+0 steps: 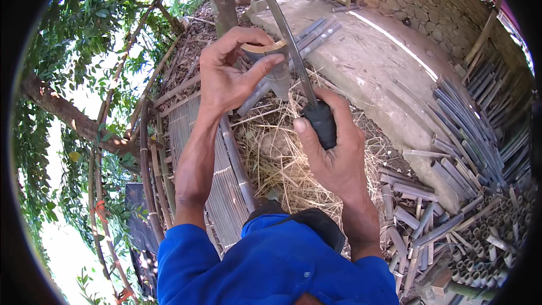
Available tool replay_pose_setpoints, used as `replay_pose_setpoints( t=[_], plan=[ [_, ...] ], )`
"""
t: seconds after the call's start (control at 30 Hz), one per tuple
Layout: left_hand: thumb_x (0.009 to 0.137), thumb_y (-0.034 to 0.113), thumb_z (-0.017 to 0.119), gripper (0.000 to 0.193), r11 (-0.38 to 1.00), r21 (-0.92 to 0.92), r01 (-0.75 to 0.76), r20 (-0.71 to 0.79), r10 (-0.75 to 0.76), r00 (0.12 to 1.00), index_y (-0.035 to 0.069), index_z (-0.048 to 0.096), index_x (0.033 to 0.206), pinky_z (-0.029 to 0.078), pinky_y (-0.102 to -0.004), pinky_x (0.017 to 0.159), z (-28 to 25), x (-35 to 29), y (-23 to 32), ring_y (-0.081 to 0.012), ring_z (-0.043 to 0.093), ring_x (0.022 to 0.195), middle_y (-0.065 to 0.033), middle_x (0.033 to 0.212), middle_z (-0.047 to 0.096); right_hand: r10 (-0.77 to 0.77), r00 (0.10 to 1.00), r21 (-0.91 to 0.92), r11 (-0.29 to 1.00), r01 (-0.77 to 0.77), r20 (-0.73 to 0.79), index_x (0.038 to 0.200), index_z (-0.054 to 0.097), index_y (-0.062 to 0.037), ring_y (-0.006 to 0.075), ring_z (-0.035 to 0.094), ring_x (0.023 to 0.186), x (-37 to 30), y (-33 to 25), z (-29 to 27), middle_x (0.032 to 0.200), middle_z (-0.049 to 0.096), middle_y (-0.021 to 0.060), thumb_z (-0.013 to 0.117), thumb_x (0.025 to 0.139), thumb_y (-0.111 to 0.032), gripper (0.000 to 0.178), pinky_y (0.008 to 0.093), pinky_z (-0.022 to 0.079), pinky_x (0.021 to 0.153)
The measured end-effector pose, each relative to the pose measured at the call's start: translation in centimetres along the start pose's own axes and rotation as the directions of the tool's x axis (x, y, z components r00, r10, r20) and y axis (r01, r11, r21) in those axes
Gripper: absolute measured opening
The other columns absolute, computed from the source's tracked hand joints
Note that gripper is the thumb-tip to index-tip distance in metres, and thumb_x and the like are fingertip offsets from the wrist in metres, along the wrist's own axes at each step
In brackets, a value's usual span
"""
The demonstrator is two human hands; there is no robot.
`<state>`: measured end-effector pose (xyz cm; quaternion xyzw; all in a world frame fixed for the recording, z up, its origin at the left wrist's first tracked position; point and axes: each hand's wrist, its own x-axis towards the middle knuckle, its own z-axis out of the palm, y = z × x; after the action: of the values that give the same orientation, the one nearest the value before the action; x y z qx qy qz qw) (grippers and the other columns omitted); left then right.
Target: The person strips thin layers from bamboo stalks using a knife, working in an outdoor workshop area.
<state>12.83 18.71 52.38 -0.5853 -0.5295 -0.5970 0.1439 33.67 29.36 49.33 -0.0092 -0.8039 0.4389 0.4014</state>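
- Left hand (228, 76): gripping a bamboo tube (270, 66) w/ thumb and fingers curling round its cut top end; fingers are clamped, not loose.
- Bamboo tube: short, hollow section, grey-green skin, pale tan cut rim showing at top; standing roughly upright, just above and left of the straw pile (293, 158).
- Blade (285, 34): long, narrow, grey metal, running up and away from the handle, passing right beside the tube's rim; touching or just off it, can't tell.
- Right hand (333, 147): clenching the black handle (322, 124) of the blade, thumb lying along it.
- Tube is sitting above-left of the right hand, between the two hands' reach.
- Blue sleeves (271, 265) are covering both forearms at lower edge.
- Ground: dry straw, woven bamboo matting (195, 135) at left, concrete slab (384, 73) at right.
- Far right: stacks of split bamboo lengths (468, 124) and short cut tubes (485, 231); stone wall (418, 0) behind; trees at left.
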Motion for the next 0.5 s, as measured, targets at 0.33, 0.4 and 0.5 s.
replay_pose_setpoints(
  t=[0.33,0.4,0.5],
  plan=[
    [0.08,-0.013,0.078,0.031,0.999,0.008,0.035,0.02,-0.035,0.999,-0.005,0.067,0.108,0.059,-0.0314,0.089,0.56,0.31,0.39,-0.0163,0.069,0.097,-0.0121,0.107,0.07,0.009,0.999,0.009,1.0,-0.009,0.04,0.133,0.051,-0.0004,0.0283,0.073,0.081,0.14,0.09,-0.23,0.094,0.068,0.0203,0.067,0.099,-0.018,0.042,0.0382,0.057,0.066],
    [0.08,-0.013,0.078,0.03,0.999,0.009,0.032,0.028,-0.032,0.999,-0.005,0.067,0.107,0.059,-0.0313,0.089,0.72,0.42,0.39,-0.0163,0.069,0.097,-0.0122,0.107,0.07,0.001,0.999,0.01,1.0,-0.001,0.037,0.133,0.051,-0.0002,0.029,0.074,0.082,0.11,0.12,-0.24,0.096,0.068,0.0209,0.067,0.099,-0.018,0.042,0.0387,0.057,0.067],
    [0.08,-0.012,0.078,0.029,1.0,-0.002,0.03,0.019,-0.03,0.999,-0.005,0.067,0.106,0.059,-0.0314,0.088,0.76,0.56,0.28,-0.0164,0.069,0.097,-0.0123,0.106,0.07,0.043,0.998,0.034,0.998,-0.045,0.054,0.133,0.051,-0.0001,0.0296,0.074,0.083,0.21,-0.05,-0.26,0.096,0.068,0.0221,0.067,0.099,-0.019,0.042,0.0393,0.058,0.067]
  ],
)
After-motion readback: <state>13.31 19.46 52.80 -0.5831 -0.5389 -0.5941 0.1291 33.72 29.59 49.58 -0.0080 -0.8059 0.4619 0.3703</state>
